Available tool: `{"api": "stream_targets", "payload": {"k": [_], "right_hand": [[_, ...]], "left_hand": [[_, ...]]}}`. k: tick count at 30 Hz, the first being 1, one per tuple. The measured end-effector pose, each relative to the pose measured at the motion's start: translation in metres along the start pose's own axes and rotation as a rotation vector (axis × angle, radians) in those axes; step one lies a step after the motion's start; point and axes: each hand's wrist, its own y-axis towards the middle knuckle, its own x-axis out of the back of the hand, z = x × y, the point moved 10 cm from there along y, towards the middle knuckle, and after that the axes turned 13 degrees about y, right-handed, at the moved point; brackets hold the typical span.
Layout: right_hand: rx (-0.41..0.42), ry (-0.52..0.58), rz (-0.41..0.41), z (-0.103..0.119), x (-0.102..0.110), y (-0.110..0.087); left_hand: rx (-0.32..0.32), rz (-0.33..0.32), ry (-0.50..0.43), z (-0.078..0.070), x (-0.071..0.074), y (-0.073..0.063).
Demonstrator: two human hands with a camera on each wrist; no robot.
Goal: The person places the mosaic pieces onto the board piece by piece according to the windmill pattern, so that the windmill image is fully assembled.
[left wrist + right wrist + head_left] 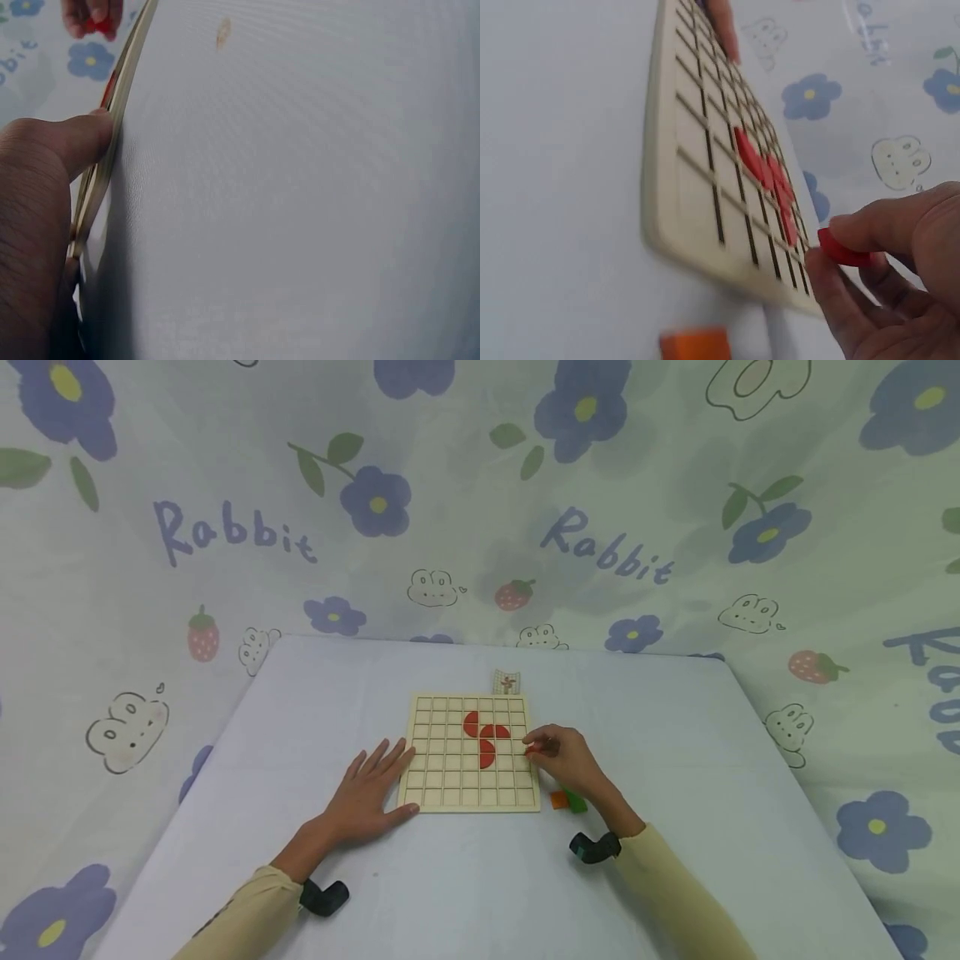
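Observation:
A pale wooden grid board (pixel 442 772) lies on the table, with several red rounded pieces (pixel 487 754) set in its cells. My left hand (pixel 363 797) is spread at the board's left side, fingers on the edge and thumb by the near left corner. Over the board's right edge, my right hand (pixel 566 760) pinches a red piece (pixel 844 249) between thumb and fingertips. That piece has a curved side in the right wrist view; the fingers hide part of it.
An orange block (pixel 559 799) and a green block (pixel 576 802) lie near the board's right front corner, below my right hand. Behind the board's far edge sits a small card (pixel 507 682) with a printed grid pattern. White cloth (pixel 465 885) covers the table.

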Motion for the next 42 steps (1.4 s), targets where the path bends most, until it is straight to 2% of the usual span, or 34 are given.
{"api": "stream_targets", "payload": {"k": [5, 9, 15, 22, 28, 35, 38, 42], "right_hand": [[0.003, 0.178, -0.009, 0.007, -0.011, 0.012], [0.005, 0.275, -0.036, 0.01, -0.016, 0.019], [-0.004, 0.303, -0.077, 0.011, -0.023, 0.029], [0.021, 0.219, -0.033, 0.019, -0.044, 0.034], [0.0, 0.093, -0.019, 0.019, -0.06, 0.043], [-0.001, -0.055, -0.02, 0.022, -0.074, 0.049], [0.04, -0.123, 0.005, 0.026, -0.079, 0.049], [0.161, -0.213, 0.049, 0.035, -0.086, 0.048]], "left_hand": [[0.006, 0.013, 0.0, 0.001, -0.001, -0.001], [-0.001, -0.002, 0.007, 0.0, 0.001, 0.0], [0.0, -0.021, 0.011, -0.001, 0.005, -0.001], [0.002, -0.018, 0.004, -0.002, 0.007, -0.003], [0.003, 0.022, -0.008, 0.0, 0.001, -0.002], [-0.012, -0.034, -0.019, -0.001, 0.003, -0.003], [-0.015, -0.053, -0.028, -0.002, 0.006, -0.003], [-0.011, -0.055, -0.029, -0.003, 0.008, -0.003]]}}
